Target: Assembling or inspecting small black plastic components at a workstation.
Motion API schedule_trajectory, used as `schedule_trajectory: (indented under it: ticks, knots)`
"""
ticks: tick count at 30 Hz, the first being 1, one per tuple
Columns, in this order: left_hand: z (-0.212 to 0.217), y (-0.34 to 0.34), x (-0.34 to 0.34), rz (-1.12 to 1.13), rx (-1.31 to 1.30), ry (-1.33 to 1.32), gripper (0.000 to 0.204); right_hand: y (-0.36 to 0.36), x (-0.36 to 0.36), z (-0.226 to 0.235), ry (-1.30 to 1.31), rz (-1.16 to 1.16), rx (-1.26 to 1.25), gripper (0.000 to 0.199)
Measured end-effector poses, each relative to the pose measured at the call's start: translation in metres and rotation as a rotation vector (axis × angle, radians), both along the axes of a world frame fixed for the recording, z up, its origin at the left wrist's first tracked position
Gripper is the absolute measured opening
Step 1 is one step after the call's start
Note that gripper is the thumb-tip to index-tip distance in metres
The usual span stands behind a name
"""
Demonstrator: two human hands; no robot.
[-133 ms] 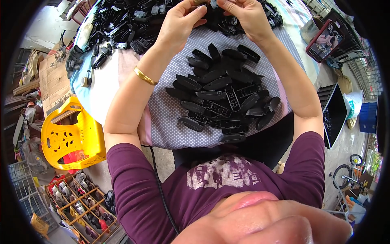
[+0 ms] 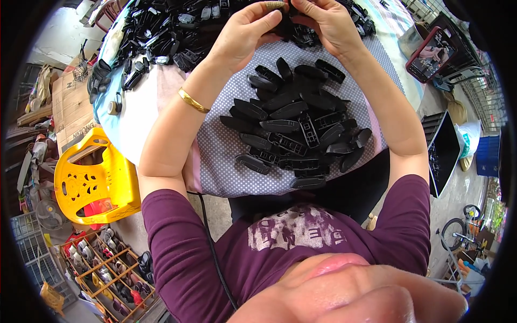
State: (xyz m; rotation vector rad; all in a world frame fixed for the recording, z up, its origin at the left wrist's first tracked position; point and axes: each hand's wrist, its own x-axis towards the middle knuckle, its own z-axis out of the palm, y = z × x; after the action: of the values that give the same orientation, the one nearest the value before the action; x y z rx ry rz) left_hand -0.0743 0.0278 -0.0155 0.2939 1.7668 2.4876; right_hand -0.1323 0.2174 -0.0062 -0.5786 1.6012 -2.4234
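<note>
- I see the left hand (image 2: 245, 36) and right hand (image 2: 335, 29) close together, well in from the near edge of the worktop (image 2: 212, 169); I can't tell what they hold.
- Loose black parts (image 2: 280, 126) lie toward that edge.
- A bigger black heap (image 2: 156, 33) spreads toward the left edge.

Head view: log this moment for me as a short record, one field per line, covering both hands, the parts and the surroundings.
Left grip: raised near the top edge, fingers bent, tan wrap on one finger; what it holds cannot be made out
Right grip: beside it, fingers bent; contents also unclear
Near pile: elongated black parts, lying between the forearms
Far pile: black parts with some grey pieces
Surface: dotted grey cloth
Left side: yellow chair
Right side: phone, screen lit
</note>
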Motion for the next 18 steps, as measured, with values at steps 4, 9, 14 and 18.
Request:
schedule_trajectory:
  ticks: [4,9,14,18]
  knots:
    - [-0.006,-0.014,-0.010,-0.032,0.045,-0.018,0.029,0.001,-0.011,-0.011,0.515,-0.208,0.261,0.007]
    - [-0.007,-0.010,-0.014,0.194,-0.315,-0.056,0.025,0.002,0.005,0.002,0.770,-0.354,0.431,0.009]
    - [-0.001,-0.005,-0.008,0.231,-0.229,0.277,0.030,0.003,0.024,0.013,0.857,-0.226,0.463,0.012]
    - [0.003,-0.007,-0.006,0.280,-0.223,0.276,0.032,0.000,0.033,0.018,0.864,-0.279,0.521,0.010]
